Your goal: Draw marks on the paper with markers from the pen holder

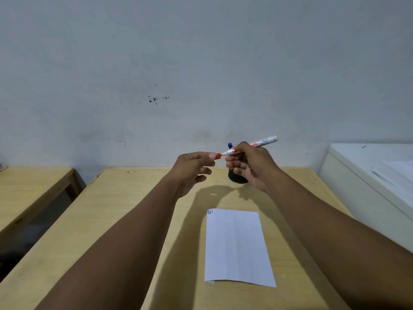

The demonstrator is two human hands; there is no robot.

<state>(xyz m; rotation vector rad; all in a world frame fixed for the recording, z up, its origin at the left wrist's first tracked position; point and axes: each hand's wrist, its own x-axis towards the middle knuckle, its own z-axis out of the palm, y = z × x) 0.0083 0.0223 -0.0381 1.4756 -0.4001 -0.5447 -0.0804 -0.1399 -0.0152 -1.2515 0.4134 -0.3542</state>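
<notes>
A white marker with red print (263, 141) is held level above the table in my right hand (250, 166). My left hand (193, 166) pinches its red cap (218, 156) at the marker's tip end; whether the cap is seated on the tip or just off it I cannot tell. Behind my right hand stands the black pen holder (235, 178), mostly hidden, with a blue-capped marker (230, 145) sticking up from it. A white sheet of paper (237, 247) lies on the wooden table, with three short marks (209, 212), dark, blue and red, at its far left corner.
The light wooden table (134, 220) runs to a grey wall. A second wooden table (31, 186) stands to the left across a gap. A white cabinet (366, 175) with stacked papers stands at the right edge.
</notes>
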